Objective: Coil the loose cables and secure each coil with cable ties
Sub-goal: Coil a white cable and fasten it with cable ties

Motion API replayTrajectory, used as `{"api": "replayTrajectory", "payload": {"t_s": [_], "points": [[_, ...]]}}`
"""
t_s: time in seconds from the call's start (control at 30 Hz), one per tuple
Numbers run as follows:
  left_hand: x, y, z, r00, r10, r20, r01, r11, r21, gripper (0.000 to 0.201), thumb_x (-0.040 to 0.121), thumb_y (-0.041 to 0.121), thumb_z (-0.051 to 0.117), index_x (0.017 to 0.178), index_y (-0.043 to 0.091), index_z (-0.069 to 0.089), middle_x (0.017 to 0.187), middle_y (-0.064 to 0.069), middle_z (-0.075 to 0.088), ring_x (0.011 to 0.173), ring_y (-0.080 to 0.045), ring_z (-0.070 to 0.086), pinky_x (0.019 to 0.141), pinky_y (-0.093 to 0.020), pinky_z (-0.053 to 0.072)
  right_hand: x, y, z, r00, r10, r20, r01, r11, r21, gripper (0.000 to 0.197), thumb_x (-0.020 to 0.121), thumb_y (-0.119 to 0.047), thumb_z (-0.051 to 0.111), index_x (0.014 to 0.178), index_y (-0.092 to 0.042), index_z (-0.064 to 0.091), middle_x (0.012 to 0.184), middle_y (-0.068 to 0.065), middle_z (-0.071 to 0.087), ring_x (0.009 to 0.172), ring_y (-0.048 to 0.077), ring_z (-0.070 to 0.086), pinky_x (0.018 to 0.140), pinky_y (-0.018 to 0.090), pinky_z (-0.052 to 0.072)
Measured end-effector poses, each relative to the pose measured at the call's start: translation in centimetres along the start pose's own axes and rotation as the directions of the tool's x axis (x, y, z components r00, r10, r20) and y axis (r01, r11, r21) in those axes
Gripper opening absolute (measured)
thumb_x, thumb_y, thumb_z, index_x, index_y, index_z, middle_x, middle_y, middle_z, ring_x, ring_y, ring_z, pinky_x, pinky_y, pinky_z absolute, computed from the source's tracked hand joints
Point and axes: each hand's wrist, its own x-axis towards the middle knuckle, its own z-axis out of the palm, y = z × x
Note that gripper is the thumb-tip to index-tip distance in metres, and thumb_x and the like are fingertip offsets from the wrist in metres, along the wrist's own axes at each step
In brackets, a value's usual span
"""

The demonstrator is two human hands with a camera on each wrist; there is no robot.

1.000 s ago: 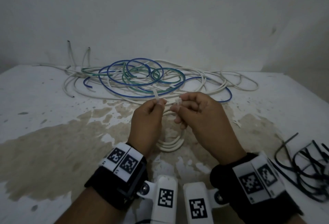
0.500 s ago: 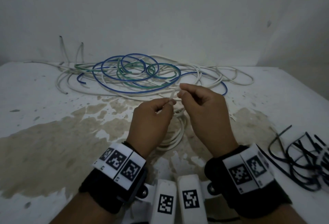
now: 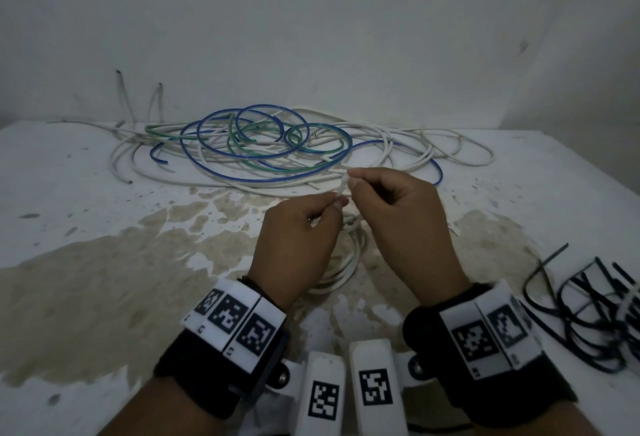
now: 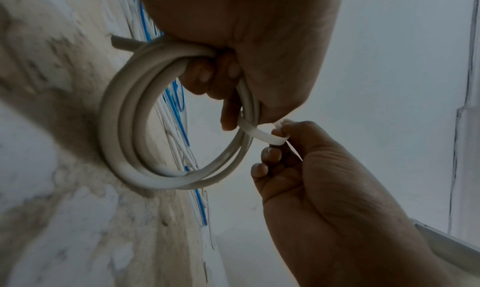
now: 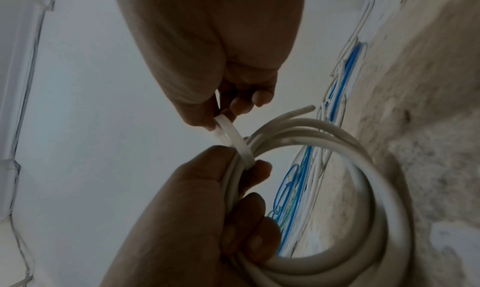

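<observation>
A small coil of white cable (image 3: pixel 349 262) hangs from my left hand (image 3: pixel 337 202), which grips its top strands just above the stained table. A white cable tie (image 3: pixel 343 186) loops around those strands. My right hand (image 3: pixel 351 177) pinches the tie's free end right beside the left fingertips. In the left wrist view the coil (image 4: pixel 116 127) hangs under my left hand (image 4: pixel 228 110), and the tie (image 4: pixel 259 134) runs across to the right hand (image 4: pixel 280 139). In the right wrist view the tie (image 5: pixel 233 139) stretches from my right hand (image 5: pixel 226 110) to the left hand (image 5: pixel 249 168), which holds the coil (image 5: pixel 363 147).
A loose tangle of blue, green and white cables (image 3: pixel 270 145) lies at the back of the table against the wall. A pile of black cable ties (image 3: pixel 588 314) sits at the right edge. The tabletop (image 3: pixel 104 280) is white with brown stains.
My right hand has risen slightly above the left, drawing the tie's end up with it. The left hand has dipped a little and keeps hold of the coil.
</observation>
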Motion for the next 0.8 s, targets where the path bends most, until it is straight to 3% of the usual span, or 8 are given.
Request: {"api": "replayTrajectory", "payload": {"t_s": [0.1, 0.2, 0.33, 0.43, 0.63, 0.67, 0.77, 0.8], "points": [[0.0, -0.1, 0.1, 0.999, 0.033, 0.003, -0.033, 0.999, 0.015, 0.019, 0.091, 0.018, 0.059, 0.090, 0.010, 0.076, 0.072, 0.017, 0.066, 0.066, 0.012, 0.054, 0.064, -0.001, 0.035, 0.1, -0.3, -0.4, 0.999, 0.010, 0.034, -0.012, 0.999, 0.039, 0.017, 0.086, -0.010, 0.064, 0.081, -0.025, 0.068, 0.071, -0.018, 0.067, 0.069, -0.007, 0.062, 0.065, 0.006, 0.045], [-0.1, 0.0, 0.2, 0.997, 0.071, 0.000, -0.071, 0.997, 0.012, 0.026, 0.087, 0.027, 0.054, 0.098, 0.018, 0.076, 0.070, 0.026, 0.061, 0.070, 0.014, 0.057, 0.066, -0.002, 0.038, 0.2, -0.5, -0.8, 0.996, 0.035, 0.084, -0.041, 0.996, 0.078, 0.016, 0.086, -0.009, 0.065, 0.079, -0.023, 0.068, 0.058, -0.019, 0.065, 0.059, -0.008, 0.059, 0.058, 0.006, 0.042], [-0.2, -0.1, 0.1, 0.995, 0.100, -0.005, -0.100, 0.995, 0.004, 0.027, 0.085, 0.027, 0.052, 0.097, 0.021, 0.076, 0.074, 0.023, 0.065, 0.073, 0.012, 0.060, 0.069, -0.008, 0.042, 0.2, -0.3, -0.9, 0.984, 0.124, 0.125, -0.142, 0.978, 0.151, 0.009, 0.087, -0.014, 0.064, 0.094, -0.015, 0.071, 0.057, -0.011, 0.064, 0.052, -0.005, 0.055, 0.054, 0.009, 0.041], [-0.1, -0.2, 0.1, 0.995, 0.102, -0.008, -0.102, 0.995, 0.000, 0.027, 0.085, 0.028, 0.053, 0.098, 0.021, 0.076, 0.075, 0.022, 0.065, 0.073, 0.010, 0.060, 0.069, -0.008, 0.042, 0.3, -0.2, -1.0, 0.987, 0.121, 0.110, -0.133, 0.985, 0.113, 0.012, 0.086, -0.015, 0.065, 0.079, -0.022, 0.072, 0.059, -0.017, 0.063, 0.054, -0.007, 0.055, 0.054, 0.008, 0.039], [-0.4, -0.1, 0.2, 0.978, 0.207, 0.011, -0.207, 0.975, 0.082, 0.024, 0.088, 0.018, 0.051, 0.084, 0.009, 0.073, 0.071, -0.003, 0.069, 0.069, -0.012, 0.063, 0.066, -0.036, 0.047, 0.4, -0.6, -1.5, 0.949, 0.170, 0.266, -0.208, 0.970, 0.122, 0.016, 0.084, -0.005, 0.064, 0.070, -0.012, 0.066, 0.047, -0.013, 0.058, 0.044, -0.005, 0.049, 0.046, 0.007, 0.035], [-0.4, -0.1, 0.3, 0.978, 0.209, 0.016, -0.209, 0.975, 0.071, 0.024, 0.088, 0.018, 0.052, 0.086, 0.009, 0.074, 0.072, -0.002, 0.070, 0.070, -0.011, 0.063, 0.067, -0.033, 0.048, 0.3, -0.7, -1.6, 0.949, 0.166, 0.266, -0.206, 0.970, 0.130, 0.016, 0.084, -0.003, 0.064, 0.070, -0.012, 0.066, 0.047, -0.013, 0.058, 0.044, -0.005, 0.049, 0.046, 0.007, 0.036], [-0.4, 0.1, 0.2, 0.990, 0.139, 0.017, -0.140, 0.988, 0.062, 0.026, 0.085, 0.026, 0.052, 0.095, 0.018, 0.074, 0.072, 0.010, 0.068, 0.071, 0.002, 0.060, 0.066, -0.011, 0.043, 0.1, -0.9, -1.4, 0.976, 0.109, 0.188, -0.141, 0.976, 0.163, 0.017, 0.083, 0.001, 0.062, 0.071, -0.010, 0.065, 0.051, -0.009, 0.061, 0.047, -0.001, 0.054, 0.049, 0.011, 0.042], [-0.4, 0.1, 0.2, 0.994, 0.108, 0.021, -0.109, 0.992, 0.059, 0.025, 0.084, 0.029, 0.052, 0.093, 0.020, 0.074, 0.071, 0.012, 0.067, 0.071, 0.003, 0.060, 0.065, -0.010, 0.041, -0.1, -1.0, -1.2, 0.985, 0.088, 0.148, -0.112, 0.980, 0.162, 0.017, 0.083, 0.001, 0.062, 0.071, -0.011, 0.065, 0.053, -0.007, 0.062, 0.049, 0.000, 0.055, 0.050, 0.012, 0.043]]}}
